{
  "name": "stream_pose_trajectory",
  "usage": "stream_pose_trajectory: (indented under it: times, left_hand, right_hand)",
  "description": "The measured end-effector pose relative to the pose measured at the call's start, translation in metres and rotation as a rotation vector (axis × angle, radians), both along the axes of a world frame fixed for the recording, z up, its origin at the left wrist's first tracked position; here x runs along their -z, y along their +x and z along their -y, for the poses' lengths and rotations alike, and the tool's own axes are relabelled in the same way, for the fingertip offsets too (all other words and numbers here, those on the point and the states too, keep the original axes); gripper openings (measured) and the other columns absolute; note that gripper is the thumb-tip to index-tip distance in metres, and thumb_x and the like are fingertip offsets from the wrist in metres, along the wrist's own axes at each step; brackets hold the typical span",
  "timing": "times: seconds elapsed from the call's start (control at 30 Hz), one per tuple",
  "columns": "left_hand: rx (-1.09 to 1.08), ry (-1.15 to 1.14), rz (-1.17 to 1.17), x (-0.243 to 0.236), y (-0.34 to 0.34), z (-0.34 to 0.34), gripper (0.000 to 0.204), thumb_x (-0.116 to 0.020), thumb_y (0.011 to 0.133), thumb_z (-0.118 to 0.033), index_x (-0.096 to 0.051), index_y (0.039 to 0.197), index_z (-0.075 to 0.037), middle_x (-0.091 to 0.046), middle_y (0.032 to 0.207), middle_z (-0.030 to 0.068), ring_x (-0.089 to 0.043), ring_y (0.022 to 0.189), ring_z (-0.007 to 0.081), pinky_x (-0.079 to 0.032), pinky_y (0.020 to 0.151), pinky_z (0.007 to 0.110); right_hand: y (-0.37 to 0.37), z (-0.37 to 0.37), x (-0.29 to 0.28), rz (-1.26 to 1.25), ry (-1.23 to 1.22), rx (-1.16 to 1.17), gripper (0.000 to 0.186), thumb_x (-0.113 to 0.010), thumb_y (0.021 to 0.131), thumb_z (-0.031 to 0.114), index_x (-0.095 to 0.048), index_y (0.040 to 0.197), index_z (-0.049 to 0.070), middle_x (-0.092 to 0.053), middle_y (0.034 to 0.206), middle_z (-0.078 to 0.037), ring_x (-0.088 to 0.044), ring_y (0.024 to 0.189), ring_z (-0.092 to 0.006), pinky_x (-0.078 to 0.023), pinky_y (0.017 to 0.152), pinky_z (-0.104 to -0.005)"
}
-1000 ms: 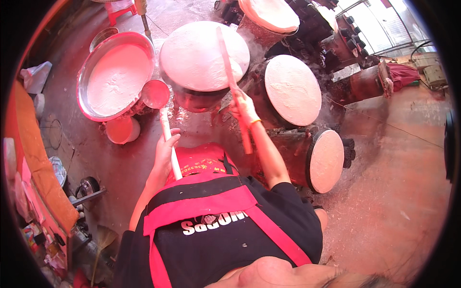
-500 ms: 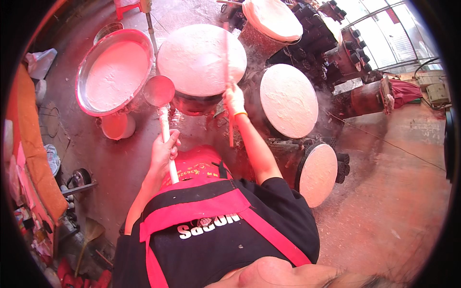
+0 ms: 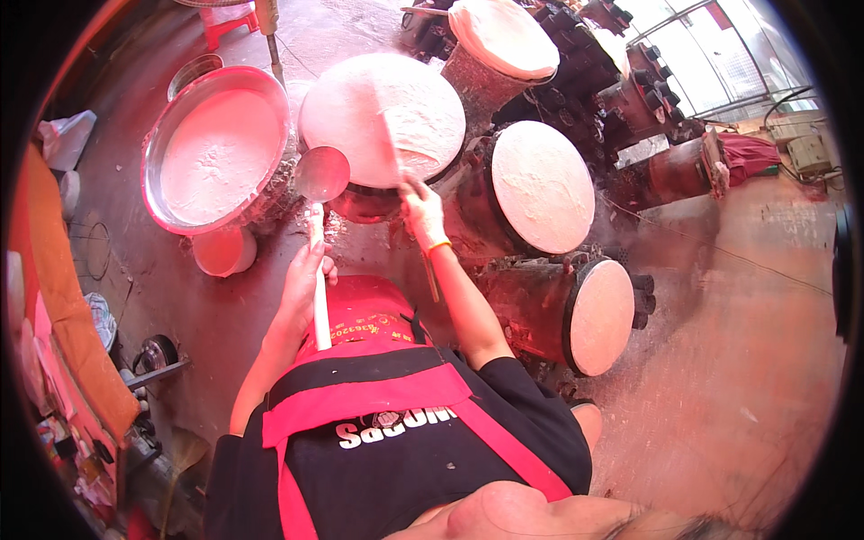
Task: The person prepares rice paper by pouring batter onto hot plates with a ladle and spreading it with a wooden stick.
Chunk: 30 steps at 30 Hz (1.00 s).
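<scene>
Pink-lit floor (image 3: 720,378) spreads to the right of the fingers, with dusty drums standing ahead and to that side. Compared with half a second ago, the stick (image 3: 387,130), blurred, leans further left over the paste (image 3: 346,108) beyond the right fingers, and that hand (image 3: 421,216) sits lower and further left. Curved ridges now mark the paste just right of the stick. The ladle (image 3: 323,175) has shifted right, so its bowl now overlaps the near-left edge of the paste-topped drum (image 3: 364,203) in view; whether it touches, I cannot tell.

Right fingers are closed around the stick, its tail running back below the wrist. Left fingers wrap the ladle's pale handle, the left hand (image 3: 304,279) just below the bowl, whose contents I cannot make out.

Ahead and left of the left fingers, a wide basin (image 3: 149,171) holds white paste well up its wall; a bucket (image 3: 225,252) stands below it, nearer those fingers. Right of the right fingers, two more white discs (image 3: 544,187) show dark rims. Between the left fingers and the basin runs a strip of floor.
</scene>
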<state>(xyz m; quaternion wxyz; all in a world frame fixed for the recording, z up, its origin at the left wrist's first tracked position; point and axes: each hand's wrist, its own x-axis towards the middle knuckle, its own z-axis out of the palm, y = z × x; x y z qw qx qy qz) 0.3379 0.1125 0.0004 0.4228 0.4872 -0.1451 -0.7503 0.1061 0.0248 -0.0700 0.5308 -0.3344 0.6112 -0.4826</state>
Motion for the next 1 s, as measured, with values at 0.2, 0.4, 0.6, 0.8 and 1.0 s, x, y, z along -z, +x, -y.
stream_pose_trajectory:
  times: [0.2, 0.4, 0.6, 0.8, 1.0]
  left_hand:
    - [-0.001, 0.021, -0.071, 0.004, 0.009, 0.007, 0.019, -0.053, 0.094, -0.018, -0.052, 0.102, -0.001, -0.049, 0.080, 0.0020, -0.046, 0.059, 0.0077, -0.037, 0.044, 0.018]
    - [0.098, 0.076, -0.128, 0.006, 0.009, 0.004, 0.019, -0.051, 0.095, -0.018, -0.050, 0.100, 0.000, -0.045, 0.076, 0.0013, -0.041, 0.056, 0.0065, -0.031, 0.041, 0.015]
    - [0.121, 0.072, -0.033, 0.008, -0.001, 0.025, 0.016, -0.049, 0.095, -0.017, -0.047, 0.099, -0.002, -0.043, 0.073, 0.0002, -0.039, 0.054, 0.0057, -0.030, 0.040, 0.016]
    - [0.130, -0.110, 0.164, 0.038, -0.027, 0.103, 0.011, -0.048, 0.093, -0.011, -0.041, 0.087, -0.005, -0.041, 0.068, -0.0006, -0.038, 0.049, 0.0061, -0.033, 0.039, 0.019]
    - [0.036, 0.047, 0.225, 0.053, -0.089, 0.124, 0.011, -0.048, 0.090, -0.008, -0.038, 0.086, -0.004, -0.041, 0.067, 0.0023, -0.040, 0.047, 0.0092, -0.036, 0.037, 0.022]
  right_hand:
    - [0.003, -0.033, 0.044, 0.045, -0.120, 0.327, 0.034, -0.056, 0.092, 0.019, -0.055, 0.126, 0.018, -0.046, 0.059, 0.007, -0.032, 0.041, -0.0038, -0.029, 0.037, -0.0206]
    - [-0.040, 0.012, 0.032, -0.044, -0.100, 0.262, 0.037, -0.060, 0.089, 0.013, -0.056, 0.125, 0.005, -0.062, 0.084, 0.001, -0.049, 0.060, -0.0052, -0.044, 0.055, -0.0210]
    - [-0.048, -0.033, 0.027, 0.008, 0.095, -0.036, 0.039, -0.059, 0.088, 0.007, -0.053, 0.127, 0.004, -0.063, 0.108, -0.003, -0.052, 0.082, -0.0031, -0.042, 0.070, -0.0158]
    - [-0.051, -0.087, 0.043, 0.000, -0.213, 0.202, 0.037, -0.055, 0.090, 0.006, -0.051, 0.126, -0.003, -0.057, 0.122, -0.007, -0.056, 0.103, -0.0121, -0.042, 0.090, -0.0221]
    - [0.008, -0.077, 0.016, 0.249, 0.237, -0.017, 0.035, -0.056, 0.092, 0.022, -0.056, 0.127, 0.018, -0.054, 0.064, 0.002, -0.049, 0.048, -0.0090, -0.044, 0.045, -0.0266]
